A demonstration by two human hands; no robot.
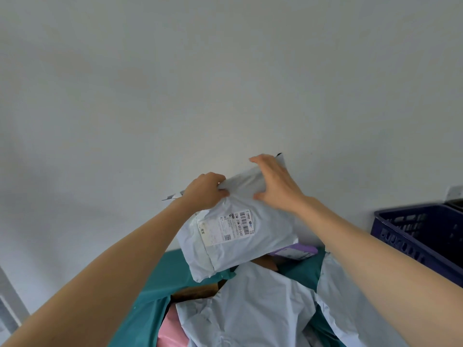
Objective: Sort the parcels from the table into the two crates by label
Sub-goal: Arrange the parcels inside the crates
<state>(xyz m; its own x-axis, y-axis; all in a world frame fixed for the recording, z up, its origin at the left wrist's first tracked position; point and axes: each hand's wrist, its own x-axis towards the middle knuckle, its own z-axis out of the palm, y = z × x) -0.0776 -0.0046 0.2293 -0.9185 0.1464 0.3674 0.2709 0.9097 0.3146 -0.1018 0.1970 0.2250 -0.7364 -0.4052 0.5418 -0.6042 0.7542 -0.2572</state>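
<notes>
Left hand (206, 191) and right hand (274, 185) grip the raised parcel (260, 236).

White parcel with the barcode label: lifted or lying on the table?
Lifted. The white parcel hangs above the other parcels, its top edge gripped by the left hand and right hand.

Fine print on the label (225, 227) of the held white parcel (240, 236) is way too tiny to read. Blue crate (413, 231) runs off the right edge, pink parcel (170, 329) off the bottom, purple parcel (295, 251) mostly tucked behind the white one.
</notes>
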